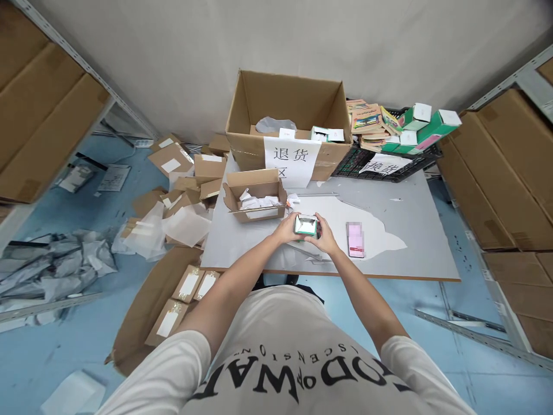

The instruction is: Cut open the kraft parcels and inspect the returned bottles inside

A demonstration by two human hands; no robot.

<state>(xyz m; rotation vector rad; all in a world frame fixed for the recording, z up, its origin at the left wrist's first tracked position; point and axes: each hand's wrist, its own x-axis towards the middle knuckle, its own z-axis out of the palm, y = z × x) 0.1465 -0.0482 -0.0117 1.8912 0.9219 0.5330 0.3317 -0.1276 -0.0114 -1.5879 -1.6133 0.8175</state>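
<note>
Both hands meet over the near part of a grey table [410,230]. Between them sits a small green and white box [306,224], held from both sides. My left hand [287,229] grips its left side and my right hand [324,235] grips its right side. Just behind the hands stands a small opened cardboard parcel [256,194] with crumpled white paper inside. A pink phone [355,240] lies flat on the table to the right of my right hand.
A big open carton [288,124] with a paper sign stands at the table's back, beside a black crate [389,164] piled with books and green boxes. Small parcels and plastic bags litter the blue floor at left. Metal shelves with cartons flank both sides.
</note>
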